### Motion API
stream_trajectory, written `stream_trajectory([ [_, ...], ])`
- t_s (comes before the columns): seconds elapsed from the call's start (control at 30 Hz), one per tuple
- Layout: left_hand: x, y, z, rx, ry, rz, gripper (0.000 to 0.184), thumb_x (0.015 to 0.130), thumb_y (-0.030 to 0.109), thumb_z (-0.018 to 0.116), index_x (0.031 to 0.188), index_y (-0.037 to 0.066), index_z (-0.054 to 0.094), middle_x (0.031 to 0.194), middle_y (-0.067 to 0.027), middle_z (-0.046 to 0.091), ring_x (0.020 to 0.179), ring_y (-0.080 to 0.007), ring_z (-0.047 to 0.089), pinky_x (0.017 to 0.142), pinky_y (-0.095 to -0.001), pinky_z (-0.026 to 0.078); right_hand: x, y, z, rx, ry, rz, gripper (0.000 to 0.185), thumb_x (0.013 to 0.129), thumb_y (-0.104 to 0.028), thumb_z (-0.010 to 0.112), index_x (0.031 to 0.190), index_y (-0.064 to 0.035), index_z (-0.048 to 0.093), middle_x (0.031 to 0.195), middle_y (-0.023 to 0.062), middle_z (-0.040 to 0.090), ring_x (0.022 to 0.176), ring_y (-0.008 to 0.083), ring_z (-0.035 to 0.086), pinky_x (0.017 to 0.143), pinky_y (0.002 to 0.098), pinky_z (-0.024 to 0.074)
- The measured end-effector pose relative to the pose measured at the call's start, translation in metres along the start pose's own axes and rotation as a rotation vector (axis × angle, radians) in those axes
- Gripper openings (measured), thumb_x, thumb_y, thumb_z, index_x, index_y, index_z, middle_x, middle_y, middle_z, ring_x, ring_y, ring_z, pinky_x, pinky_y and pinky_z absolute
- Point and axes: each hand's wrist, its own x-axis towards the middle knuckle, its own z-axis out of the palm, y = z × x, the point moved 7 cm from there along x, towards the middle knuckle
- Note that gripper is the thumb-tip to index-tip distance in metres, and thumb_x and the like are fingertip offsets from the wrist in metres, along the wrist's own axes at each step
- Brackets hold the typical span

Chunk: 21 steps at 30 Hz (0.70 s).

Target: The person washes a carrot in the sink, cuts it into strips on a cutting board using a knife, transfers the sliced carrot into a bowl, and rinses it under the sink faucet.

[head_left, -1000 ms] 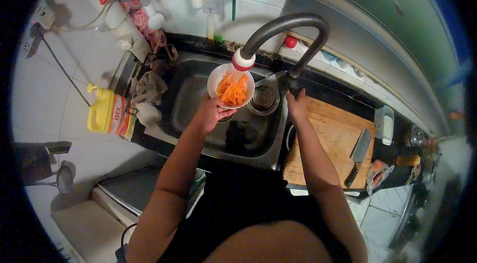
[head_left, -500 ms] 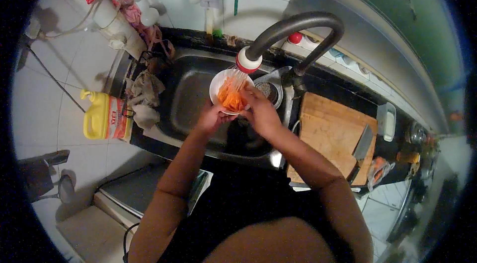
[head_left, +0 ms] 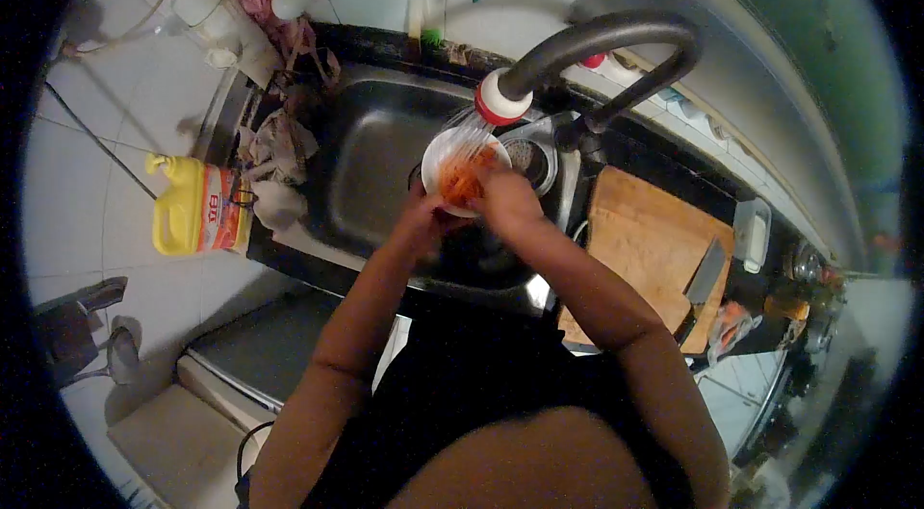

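Observation:
A small white bowl (head_left: 438, 156) holds orange shreds that look like carrot (head_left: 460, 184). My left hand (head_left: 423, 218) grips the bowl from its lower left side, the fingers partly hidden under it. Over the bowl's right side lies my right hand (head_left: 510, 199), its fingers at the shreds and smeared by motion. Water streams into the bowl from the red and white spray head (head_left: 504, 98) of a dark curved faucet (head_left: 616, 31). All this is above the metal sink (head_left: 371, 148).
Right of the sink lies a wooden cutting board (head_left: 640, 240) bearing a cleaver (head_left: 705, 273). A strainer (head_left: 527, 158) sits at the sink's back right. To the left stand a yellow detergent jug (head_left: 180, 211) and crumpled plastic bags (head_left: 281, 153).
The view has shifted slightly. My right hand has moved further over the bowl and is now blurred, and the shreds are more spread. My left hand still holds the bowl under the water.

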Motion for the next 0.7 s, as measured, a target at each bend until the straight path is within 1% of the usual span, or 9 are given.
stream_trajectory([
  [0.07, 0.004, -0.004, -0.005, -0.003, -0.008, -0.012, 0.065, 0.070, 0.016, 0.059, 0.125, 0.010, 0.025, 0.114, -0.0133, 0.046, 0.094, -0.0284, 0.056, 0.072, -0.0407, 0.053, -0.006, 0.000, -0.005, 0.058, 0.035, -0.026, 0.047, 0.069, -0.021, 0.064, 0.113, -0.0089, 0.050, 0.100, 0.0173, 0.055, 0.093, 0.0326, 0.054, 0.078, 0.0406, 0.0445],
  [0.1, 0.005, -0.001, -0.004, -0.009, -0.015, 0.014, 0.065, 0.070, 0.015, 0.060, 0.125, 0.010, 0.026, 0.114, -0.0133, 0.047, 0.093, -0.0283, 0.057, 0.071, -0.0401, 0.053, -0.009, -0.001, -0.007, 0.087, 0.052, -0.040, 0.046, 0.070, -0.019, 0.063, 0.113, -0.0084, 0.050, 0.099, 0.0174, 0.055, 0.093, 0.0328, 0.054, 0.078, 0.0406, 0.0445],
  [0.2, 0.005, 0.005, -0.009, -0.036, -0.029, 0.054, 0.064, 0.067, 0.013, 0.059, 0.124, 0.010, 0.028, 0.113, -0.0138, 0.048, 0.090, -0.0284, 0.058, 0.069, -0.0389, 0.054, -0.026, -0.016, -0.034, 0.193, 0.370, -0.233, 0.039, 0.071, -0.016, 0.062, 0.108, -0.0061, 0.053, 0.098, 0.0172, 0.057, 0.092, 0.0326, 0.054, 0.079, 0.0395, 0.0443],
  [0.27, -0.003, 0.013, -0.014, -0.010, -0.010, 0.091, 0.064, 0.066, 0.011, 0.058, 0.123, 0.009, 0.029, 0.112, -0.0143, 0.048, 0.090, -0.0287, 0.058, 0.069, -0.0387, 0.054, -0.030, -0.024, -0.038, 0.213, 0.378, -0.298, 0.033, 0.073, -0.013, 0.060, 0.104, -0.0046, 0.055, 0.100, 0.0168, 0.057, 0.092, 0.0326, 0.054, 0.080, 0.0383, 0.0443],
  [0.33, -0.028, 0.042, -0.002, 0.064, 0.040, 0.149, 0.063, 0.065, 0.009, 0.057, 0.122, 0.008, 0.030, 0.111, -0.0149, 0.048, 0.090, -0.0290, 0.057, 0.068, -0.0387, 0.054, -0.032, -0.034, -0.037, 0.240, 0.360, -0.355, 0.029, 0.074, -0.012, 0.059, 0.101, -0.0035, 0.057, 0.102, 0.0164, 0.057, 0.092, 0.0326, 0.054, 0.080, 0.0373, 0.0443],
  [0.4, -0.044, 0.051, -0.006, 0.024, 0.114, 0.179, 0.062, 0.066, 0.008, 0.057, 0.121, 0.006, 0.031, 0.111, -0.0150, 0.048, 0.092, -0.0292, 0.057, 0.068, -0.0391, 0.054, -0.035, -0.045, -0.032, 0.273, 0.321, -0.400, 0.025, 0.074, -0.010, 0.057, 0.098, -0.0030, 0.058, 0.103, 0.0160, 0.056, 0.093, 0.0325, 0.054, 0.081, 0.0364, 0.0444],
  [0.5, -0.062, 0.058, -0.010, -0.005, 0.176, 0.219, 0.059, 0.066, 0.007, 0.056, 0.121, 0.006, 0.032, 0.112, -0.0148, 0.047, 0.094, -0.0292, 0.056, 0.070, -0.0398, 0.053, -0.044, -0.059, -0.028, 0.213, 0.380, -0.472, 0.028, 0.075, -0.009, 0.056, 0.102, -0.0031, 0.056, 0.105, 0.0166, 0.055, 0.093, 0.0331, 0.054, 0.080, 0.0373, 0.0445],
  [0.6, -0.070, 0.056, -0.015, 0.025, 0.219, 0.231, 0.058, 0.068, 0.006, 0.055, 0.121, 0.006, 0.033, 0.113, -0.0142, 0.047, 0.095, -0.0289, 0.055, 0.072, -0.0405, 0.053, -0.045, -0.068, -0.032, 0.153, 0.375, -0.441, 0.033, 0.075, -0.008, 0.056, 0.108, -0.0034, 0.052, 0.111, 0.0178, 0.052, 0.092, 0.0338, 0.054, 0.080, 0.0382, 0.0447],
  [0.7, -0.063, 0.044, -0.017, 0.062, 0.202, 0.228, 0.057, 0.068, 0.007, 0.056, 0.120, 0.008, 0.034, 0.113, -0.0138, 0.046, 0.096, -0.0285, 0.054, 0.074, -0.0413, 0.052, -0.035, -0.066, -0.032, 0.129, 0.358, -0.281, 0.038, 0.075, -0.008, 0.055, 0.112, -0.0036, 0.049, 0.115, 0.0188, 0.048, 0.093, 0.0356, 0.053, 0.080, 0.0399, 0.0440],
])
